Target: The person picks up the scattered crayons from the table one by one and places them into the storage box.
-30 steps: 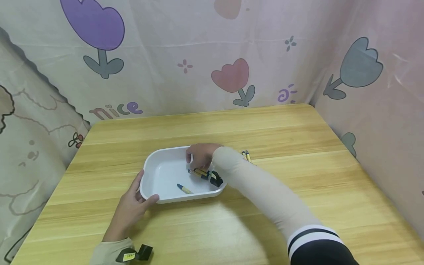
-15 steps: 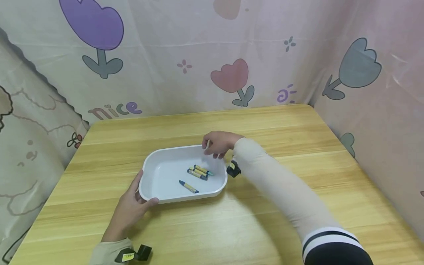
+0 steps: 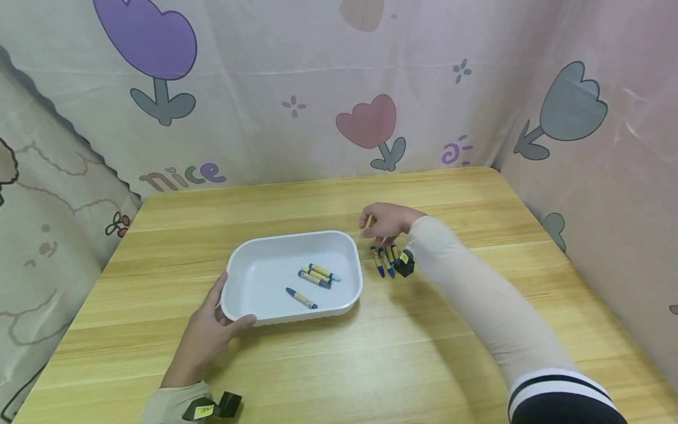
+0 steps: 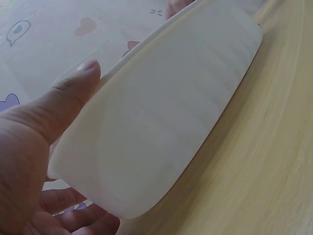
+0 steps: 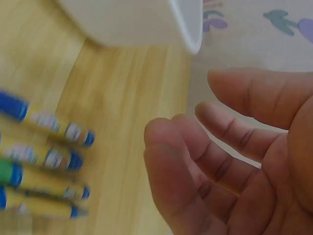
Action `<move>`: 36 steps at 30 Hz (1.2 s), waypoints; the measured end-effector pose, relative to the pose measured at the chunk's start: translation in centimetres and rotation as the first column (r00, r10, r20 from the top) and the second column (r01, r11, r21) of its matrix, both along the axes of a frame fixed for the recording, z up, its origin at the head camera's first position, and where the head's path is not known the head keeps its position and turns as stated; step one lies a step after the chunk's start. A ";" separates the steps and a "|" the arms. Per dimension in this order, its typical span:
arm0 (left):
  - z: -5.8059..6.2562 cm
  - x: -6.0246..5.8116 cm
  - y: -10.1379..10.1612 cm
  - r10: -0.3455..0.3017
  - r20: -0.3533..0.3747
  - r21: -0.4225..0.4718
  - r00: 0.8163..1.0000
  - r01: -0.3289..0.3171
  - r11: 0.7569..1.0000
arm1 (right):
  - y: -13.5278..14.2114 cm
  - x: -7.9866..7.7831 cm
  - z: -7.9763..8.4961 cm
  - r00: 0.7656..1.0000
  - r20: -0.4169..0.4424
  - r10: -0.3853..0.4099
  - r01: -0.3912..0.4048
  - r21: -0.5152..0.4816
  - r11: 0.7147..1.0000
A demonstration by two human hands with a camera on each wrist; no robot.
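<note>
My left hand (image 3: 209, 333) grips the near left corner of a white plastic tray (image 3: 241, 312). In the left wrist view the thumb (image 4: 73, 93) lies along the rim and the other fingers curl around the end wall. Several crayons in yellow wrappers lie inside the tray, among them a dark blue crayon (image 3: 302, 298) apart from a small cluster. To the tray's right, my right hand (image 3: 389, 221) hovers with loosely bent fingers and nothing between them. Below it, several crayons lie side by side on the table; a blue crayon (image 5: 49, 120) shows in the right wrist view.
The wooden table (image 3: 339, 371) runs back to a curtain (image 3: 265, 135) printed with flowers, which also hangs at both sides. A small black camera (image 3: 405, 263) on the right wrist partly covers the crayons on the table.
My right hand has come out of the tray and moved right to above the crayons on the table. The crayon nearest the front has shifted slightly in the tray. The left hand keeps its grip.
</note>
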State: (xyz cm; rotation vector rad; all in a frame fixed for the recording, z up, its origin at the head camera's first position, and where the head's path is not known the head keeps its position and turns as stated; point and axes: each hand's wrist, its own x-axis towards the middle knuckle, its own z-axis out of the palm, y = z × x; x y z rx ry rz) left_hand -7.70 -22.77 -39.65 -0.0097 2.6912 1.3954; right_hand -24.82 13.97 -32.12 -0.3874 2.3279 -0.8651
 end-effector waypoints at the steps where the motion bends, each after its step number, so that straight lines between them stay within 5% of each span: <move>1: 0.0 0.0 0.0 -0.001 0.000 -0.007 1.000 0.001 1.000 | 0.4 0.0 -0.1 1.000 0.005 -0.010 0.010 0.003 1.000; 17: 0.0 0.1 -0.2 -0.009 -0.001 0.006 1.000 0.009 1.000 | 4.7 0.1 -2.8 0.983 0.139 -0.116 0.112 0.035 0.993; 32: 0.0 -0.1 -0.2 -0.012 -0.001 0.006 1.000 0.012 1.000 | 5.8 0.2 -4.8 0.966 0.192 -0.174 0.176 0.011 0.984; 36: 0.0 0.0 -0.2 -0.005 0.013 -0.002 1.000 0.005 1.000 | 5.8 0.2 -4.8 0.976 0.163 -0.145 0.144 0.019 0.989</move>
